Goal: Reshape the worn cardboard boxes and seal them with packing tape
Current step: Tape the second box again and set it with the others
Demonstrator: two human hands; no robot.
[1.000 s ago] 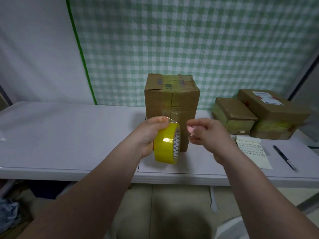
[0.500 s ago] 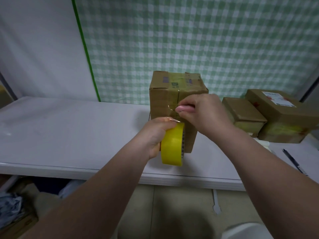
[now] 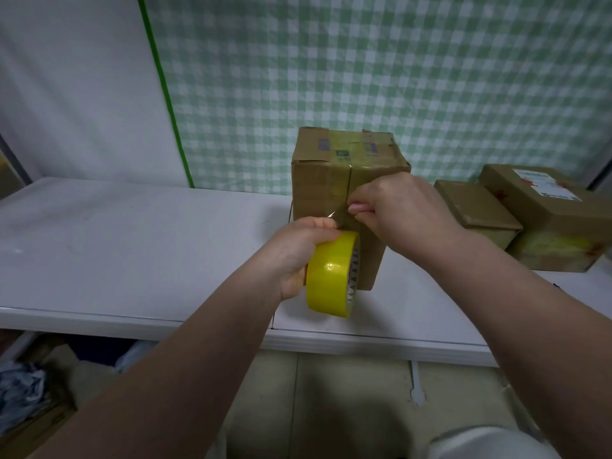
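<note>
Listing from the work outward: one worn cardboard box (image 3: 318,193), standing on end toward the back of our white table (image 3: 132,246), front face toward us, with a vertical flap seam (image 3: 349,183) running down the middle of that face. Next, a yellow packing tape roll (image 3: 331,276), held just in front of the box's lower half, flat sides facing left and right. Our left hand (image 3: 298,250) grips the roll, fingers curled over its top. Our right hand (image 3: 397,213), the nearer to the seam, pinches the clear free end of tape (image 3: 337,217) at the seam, directly above the roll; whether it touches the card yet we cannot tell. We judge the strip should follow the seam's upright line, so the roll travels downward. Further right: a small flat box (image 3: 473,207) and a larger labelled box (image 3: 556,220) just beside it. Behind everything, a green checked cloth (image 3: 364,77).
</note>
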